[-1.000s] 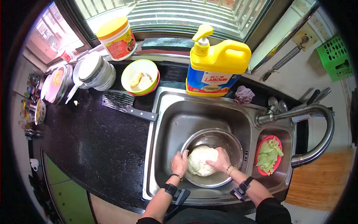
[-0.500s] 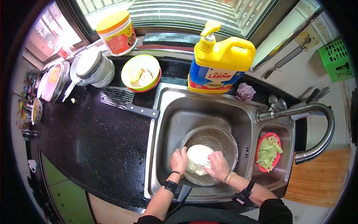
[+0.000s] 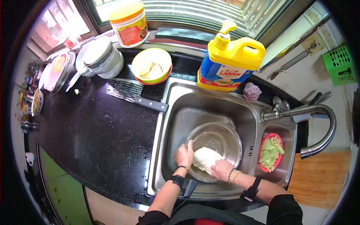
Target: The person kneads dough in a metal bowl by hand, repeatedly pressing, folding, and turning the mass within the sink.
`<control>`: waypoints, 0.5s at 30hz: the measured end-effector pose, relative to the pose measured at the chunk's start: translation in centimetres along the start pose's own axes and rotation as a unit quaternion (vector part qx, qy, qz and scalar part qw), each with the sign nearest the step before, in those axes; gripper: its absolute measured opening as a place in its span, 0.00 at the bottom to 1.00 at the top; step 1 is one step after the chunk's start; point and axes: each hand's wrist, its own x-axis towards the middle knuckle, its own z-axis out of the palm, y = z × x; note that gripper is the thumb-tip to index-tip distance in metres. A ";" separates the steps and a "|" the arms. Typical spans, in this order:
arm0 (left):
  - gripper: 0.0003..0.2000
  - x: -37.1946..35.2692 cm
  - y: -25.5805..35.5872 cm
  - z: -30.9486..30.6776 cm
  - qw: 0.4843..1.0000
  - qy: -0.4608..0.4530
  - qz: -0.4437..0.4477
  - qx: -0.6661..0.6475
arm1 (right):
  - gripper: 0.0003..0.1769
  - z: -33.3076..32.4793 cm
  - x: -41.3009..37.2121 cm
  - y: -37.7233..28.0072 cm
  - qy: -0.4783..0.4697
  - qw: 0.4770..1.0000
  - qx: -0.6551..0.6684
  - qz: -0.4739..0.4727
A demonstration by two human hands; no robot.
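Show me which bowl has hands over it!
The metal bowl in the sink: left hand and right hand are over it. Other bowls have none.

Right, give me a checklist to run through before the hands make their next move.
1. Steel bowl inside the large basin: ok.
2. Pale lump inside the bowl: ok.
3. Right hand in contact with the lump: ok.
4. Left hand firmly gripping the bowl: cannot tell; it is at the bowl's left side, but its grip is partly hidden.
5. Cleaver well back from the sink: not ok; its handle ends at the sink's left edge.
6. Tap aimed at the bowl: not ok; its outlet is off to the right.
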 end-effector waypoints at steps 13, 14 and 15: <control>0.29 0.5 0.4 0.3 1.000 0.007 -0.008 -0.002 | 0.18 3.2 4.7 0.0 -0.170 0.973 -0.081 0.135; 0.29 0.6 0.3 0.3 1.000 0.004 0.000 -0.005 | 0.15 3.2 4.7 0.0 -0.167 0.973 -0.077 0.136; 0.29 0.7 0.3 0.3 1.000 0.001 0.008 -0.009 | 0.15 3.3 4.9 0.0 -0.168 0.974 -0.076 0.132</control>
